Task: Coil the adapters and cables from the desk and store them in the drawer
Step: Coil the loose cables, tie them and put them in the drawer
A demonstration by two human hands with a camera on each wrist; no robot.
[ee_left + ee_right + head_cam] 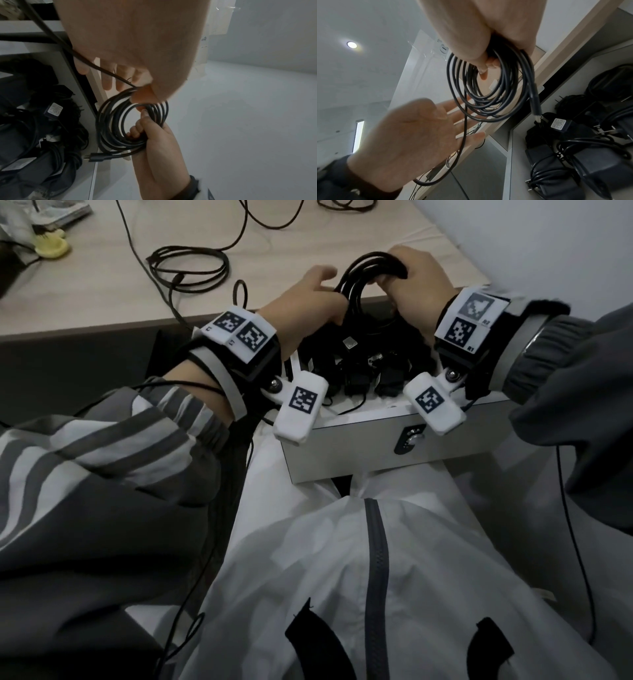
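Note:
A black cable coil (368,260) hangs over the open drawer (359,446), just in front of the desk edge. My right hand (414,278) grips the top of the coil (109,128), fingers curled through its loops. The cable's plug end (536,105) dangles from the coil (488,115) toward the drawer. My left hand (315,282) is beside the coil with fingers straight. The loose tail of the cable runs across its fingers (108,78) and palm (412,135). Several black adapters (359,368) with wound cords lie in the drawer.
On the wooden desk (102,296) another black cable (191,268) lies loosely looped, with more cord trailing toward the back. A yellow object (51,244) sits at the far left. A white wall stands to the right of the desk.

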